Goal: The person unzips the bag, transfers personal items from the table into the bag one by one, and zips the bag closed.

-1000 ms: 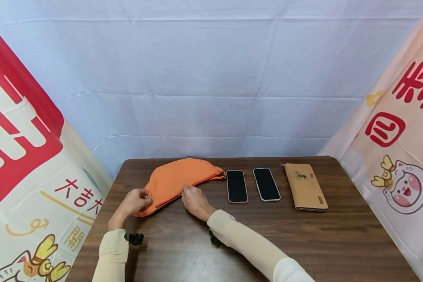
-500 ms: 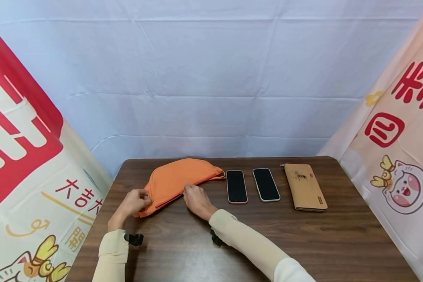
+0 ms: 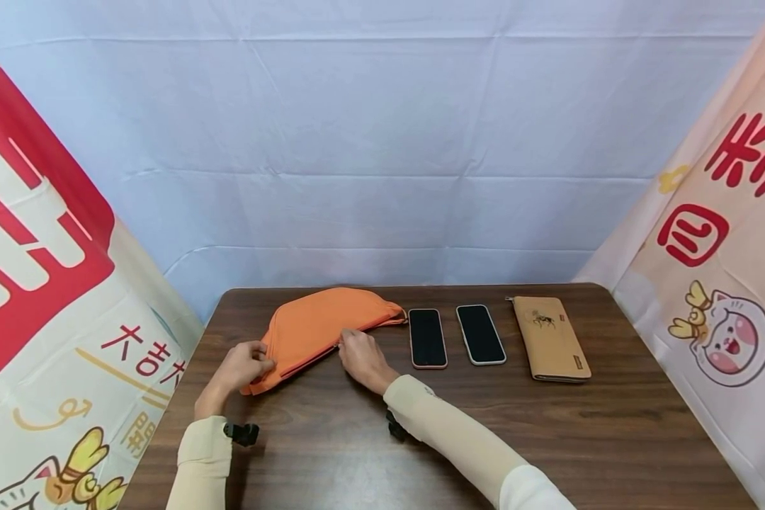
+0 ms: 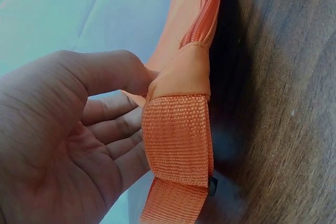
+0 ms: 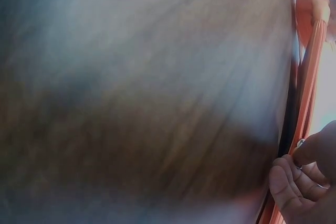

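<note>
An orange waist bag (image 3: 321,322) lies at the back left of the table, its zipped edge facing me. My left hand (image 3: 242,365) pinches the bag's left end between thumb and fingers. In the left wrist view, that end carries a woven orange strap (image 4: 176,140), and the zip (image 4: 195,27) gapes a little beyond it. Midway along the zipped edge, my right hand (image 3: 365,360) pinches the small metal zip pull (image 5: 300,144), mostly hidden by the fingertips. Left of this hand, a dark slit shows along the zip.
Right of the bag lie a phone with an orange-red rim (image 3: 428,338) and a phone with a white rim (image 3: 481,334), both dark-screened. Farther right is a tan zip wallet (image 3: 551,338). A pale cloth (image 3: 382,142) hangs behind the wooden table (image 3: 484,432).
My right hand has slid a little to the right along the bag's zipped edge. My left hand stays at the bag's left end. The phones and wallet have not moved.
</note>
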`<state>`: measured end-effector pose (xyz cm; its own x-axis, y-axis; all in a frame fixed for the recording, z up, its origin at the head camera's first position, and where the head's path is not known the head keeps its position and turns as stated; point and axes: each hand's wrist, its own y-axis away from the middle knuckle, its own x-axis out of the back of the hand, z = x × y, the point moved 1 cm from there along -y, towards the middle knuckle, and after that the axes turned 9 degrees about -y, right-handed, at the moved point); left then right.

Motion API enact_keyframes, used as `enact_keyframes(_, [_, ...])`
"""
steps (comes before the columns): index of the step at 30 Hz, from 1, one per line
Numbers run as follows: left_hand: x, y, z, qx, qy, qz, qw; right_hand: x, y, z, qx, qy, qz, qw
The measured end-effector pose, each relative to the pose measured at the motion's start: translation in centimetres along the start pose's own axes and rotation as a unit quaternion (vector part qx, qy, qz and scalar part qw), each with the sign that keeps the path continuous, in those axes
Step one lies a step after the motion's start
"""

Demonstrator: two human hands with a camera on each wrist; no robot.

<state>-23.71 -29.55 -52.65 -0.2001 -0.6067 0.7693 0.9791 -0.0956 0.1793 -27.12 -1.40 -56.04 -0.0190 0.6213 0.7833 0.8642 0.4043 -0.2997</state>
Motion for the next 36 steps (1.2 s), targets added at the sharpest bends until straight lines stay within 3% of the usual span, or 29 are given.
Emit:
enact_keyframes(21, [0.1,0.0,-0.1,-0.002,0.005,-0.005,1.0,0.9,-0.4,1.0,-0.003,0.0,-0.004,1.0])
enact_keyframes(36, [0.0,-0.4,-0.4,-0.004,0.046,-0.016,0.9988,1.9,-0.6,2.2,-0.026,-0.013,-0.002,1.0])
